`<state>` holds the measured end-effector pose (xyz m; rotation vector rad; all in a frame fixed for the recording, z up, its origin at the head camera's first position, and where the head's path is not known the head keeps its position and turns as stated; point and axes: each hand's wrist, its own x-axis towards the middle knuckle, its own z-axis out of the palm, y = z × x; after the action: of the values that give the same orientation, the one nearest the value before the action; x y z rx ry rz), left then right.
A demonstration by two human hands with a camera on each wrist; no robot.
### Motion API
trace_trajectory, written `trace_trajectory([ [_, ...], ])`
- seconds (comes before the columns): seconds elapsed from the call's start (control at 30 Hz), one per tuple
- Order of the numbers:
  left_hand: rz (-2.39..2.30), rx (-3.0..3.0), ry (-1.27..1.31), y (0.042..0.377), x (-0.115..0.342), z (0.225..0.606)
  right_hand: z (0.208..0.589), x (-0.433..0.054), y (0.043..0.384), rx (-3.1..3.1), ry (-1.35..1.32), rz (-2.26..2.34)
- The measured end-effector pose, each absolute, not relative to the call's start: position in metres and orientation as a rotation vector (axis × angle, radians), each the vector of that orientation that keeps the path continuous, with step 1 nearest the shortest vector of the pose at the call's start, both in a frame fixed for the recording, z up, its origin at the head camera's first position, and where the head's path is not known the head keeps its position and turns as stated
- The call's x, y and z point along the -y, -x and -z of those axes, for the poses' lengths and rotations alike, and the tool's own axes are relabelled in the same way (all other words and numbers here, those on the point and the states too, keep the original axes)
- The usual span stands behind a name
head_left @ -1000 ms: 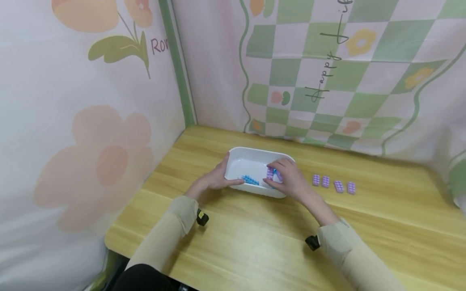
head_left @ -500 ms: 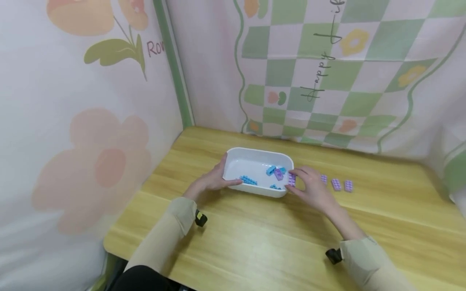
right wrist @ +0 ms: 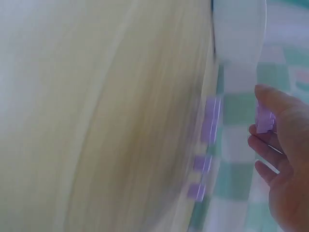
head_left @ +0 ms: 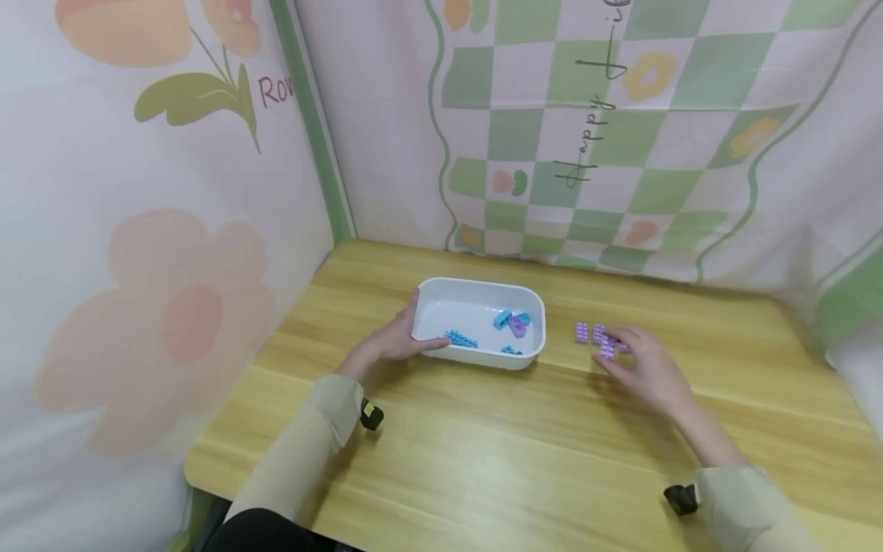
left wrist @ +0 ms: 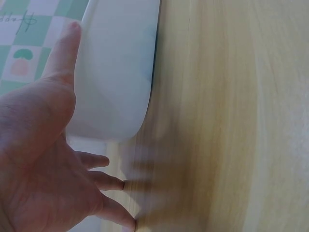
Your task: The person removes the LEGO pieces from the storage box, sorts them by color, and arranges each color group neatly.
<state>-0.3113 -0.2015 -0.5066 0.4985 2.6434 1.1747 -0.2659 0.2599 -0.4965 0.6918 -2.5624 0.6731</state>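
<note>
In the head view, my left hand (head_left: 396, 335) rests against the left end of a white plastic tub (head_left: 441, 288), its thumb over the front rim. The left wrist view shows that thumb straight along the tub's wall and the other visible fingers extended below. My right hand (head_left: 651, 373) pinches a purple building brick (head_left: 608, 349) between thumb and fingers. It is over a row of purple bricks (head_left: 582, 332) on the table, partly hidden by the hand. Inside the tub lie blue bricks (head_left: 461, 339) and another purple brick (head_left: 516, 326).
The wooden table (head_left: 476, 445) meets a checked green-and-white curtain (head_left: 572, 138) at the back. A white flowered curtain (head_left: 159, 307) hangs along the left side. Both wrists carry small black cameras.
My right hand has lifted a purple brick out of the tub and carried it right, to the row of purple bricks. My left hand has stayed at the tub's left end.
</note>
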Motion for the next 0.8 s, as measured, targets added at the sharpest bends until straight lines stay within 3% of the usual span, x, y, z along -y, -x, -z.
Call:
trace_trajectory([
  [0.43,-1.229,-2.625,-0.514,0.304,0.195,0.497,0.508,-0.349,0.274,2.714,-0.417,-0.724],
  [0.8,-1.236,-2.607,-0.483,0.301,0.194,0.495,0.517,-0.369,0.280,2.761,-0.473,-0.591],
])
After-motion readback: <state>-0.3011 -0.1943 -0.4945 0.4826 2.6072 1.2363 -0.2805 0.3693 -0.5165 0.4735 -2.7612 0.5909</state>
